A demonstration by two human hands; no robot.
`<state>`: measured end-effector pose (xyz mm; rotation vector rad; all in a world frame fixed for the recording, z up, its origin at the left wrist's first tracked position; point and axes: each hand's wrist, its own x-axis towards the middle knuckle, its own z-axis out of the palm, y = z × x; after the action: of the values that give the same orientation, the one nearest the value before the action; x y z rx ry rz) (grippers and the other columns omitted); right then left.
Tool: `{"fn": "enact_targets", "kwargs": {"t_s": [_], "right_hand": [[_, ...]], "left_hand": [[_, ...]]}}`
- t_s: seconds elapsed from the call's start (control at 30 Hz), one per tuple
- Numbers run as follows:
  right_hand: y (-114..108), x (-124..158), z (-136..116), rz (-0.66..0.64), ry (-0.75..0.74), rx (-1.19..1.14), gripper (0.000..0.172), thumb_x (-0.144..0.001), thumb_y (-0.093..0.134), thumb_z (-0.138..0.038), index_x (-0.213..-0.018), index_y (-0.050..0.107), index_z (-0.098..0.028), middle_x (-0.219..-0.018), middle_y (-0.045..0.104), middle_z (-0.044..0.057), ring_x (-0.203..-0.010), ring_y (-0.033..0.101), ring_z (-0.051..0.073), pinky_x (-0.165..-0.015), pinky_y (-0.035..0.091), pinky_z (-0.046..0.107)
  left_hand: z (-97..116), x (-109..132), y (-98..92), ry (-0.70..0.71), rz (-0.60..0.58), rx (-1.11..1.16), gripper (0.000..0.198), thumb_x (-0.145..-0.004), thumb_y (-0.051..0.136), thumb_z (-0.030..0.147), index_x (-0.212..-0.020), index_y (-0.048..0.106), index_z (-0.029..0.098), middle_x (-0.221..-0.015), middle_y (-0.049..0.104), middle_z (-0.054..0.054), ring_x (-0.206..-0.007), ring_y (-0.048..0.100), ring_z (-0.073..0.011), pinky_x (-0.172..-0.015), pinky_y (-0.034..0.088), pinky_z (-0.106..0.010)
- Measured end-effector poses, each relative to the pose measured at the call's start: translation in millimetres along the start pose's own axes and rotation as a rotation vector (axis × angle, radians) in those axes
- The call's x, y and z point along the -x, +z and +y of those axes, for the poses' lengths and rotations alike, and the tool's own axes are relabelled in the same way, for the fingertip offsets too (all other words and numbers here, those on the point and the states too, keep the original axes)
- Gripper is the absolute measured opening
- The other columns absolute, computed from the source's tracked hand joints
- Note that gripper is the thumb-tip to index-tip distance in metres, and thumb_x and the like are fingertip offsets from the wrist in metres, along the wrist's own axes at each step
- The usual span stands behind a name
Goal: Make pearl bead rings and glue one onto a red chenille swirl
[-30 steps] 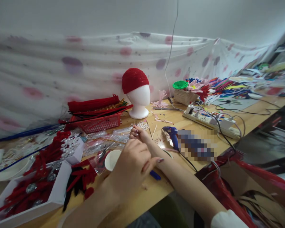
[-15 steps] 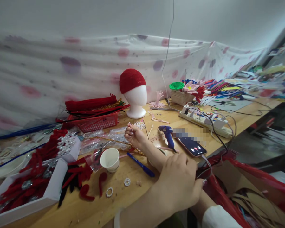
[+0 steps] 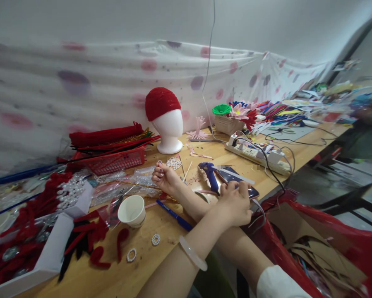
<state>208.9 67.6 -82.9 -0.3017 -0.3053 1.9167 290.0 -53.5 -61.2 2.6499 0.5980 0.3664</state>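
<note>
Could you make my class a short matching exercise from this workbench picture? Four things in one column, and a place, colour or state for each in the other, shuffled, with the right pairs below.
Things
1. left hand
2. right hand
3. glue gun
4. paper cup

Descriptions
A. white, upright, left of the blue pen
B. crossed over the other forearm, at the phone
C. blue, lying on the table just left of the phone
D. fingers curled, seen below the foam head in the picture

Right pairs: 1-B, 2-D, 3-C, 4-A
</note>
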Motion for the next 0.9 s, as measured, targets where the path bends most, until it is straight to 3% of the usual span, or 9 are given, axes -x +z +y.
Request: {"fn": "enact_targets", "kwargs": {"t_s": [0.13, 0.53, 0.9], "right_hand": [[1.7, 0.6, -0.8, 0.015, 0.006, -0.022, 0.019, -0.098, 0.058, -0.026, -0.084, 0.058, -0.013, -0.063, 0.05, -0.008, -0.043, 0.04, 0.003, -0.039, 0.036, 0.015], [16.1, 9.7, -3.9, 0.056, -0.001, -0.047, 0.029, -0.1, 0.047, -0.014, -0.072, 0.052, -0.014, -0.054, 0.035, -0.01, -0.04, 0.031, 0.004, -0.038, 0.03, 0.015], [14.0, 9.3, -3.0, 0.056, 0.003, -0.024, 0.025, -0.098, 0.056, -0.021, -0.074, 0.052, -0.014, -0.057, 0.038, -0.01, -0.041, 0.031, 0.003, -0.039, 0.03, 0.015]], "left_hand": [[-6.6, -4.1, 3.7, -0.024, -0.047, 0.008, 0.062, -0.079, 0.064, 0.033, -0.129, 0.035, 0.011, -0.14, 0.048, -0.02, -0.132, 0.037, -0.0336, -0.109, 0.032, -0.052], [-2.3, -8.1, 2.3, -0.016, -0.142, 0.008, 0.066, -0.077, 0.065, 0.039, -0.127, 0.031, 0.014, -0.136, 0.053, -0.02, -0.134, 0.034, -0.034, -0.11, 0.027, -0.056], [-4.5, -9.0, 3.3, -0.051, -0.093, 0.032, 0.068, -0.078, 0.063, 0.043, -0.13, 0.03, 0.014, -0.142, 0.047, -0.018, -0.136, 0.033, -0.0337, -0.112, 0.025, -0.055]]}}
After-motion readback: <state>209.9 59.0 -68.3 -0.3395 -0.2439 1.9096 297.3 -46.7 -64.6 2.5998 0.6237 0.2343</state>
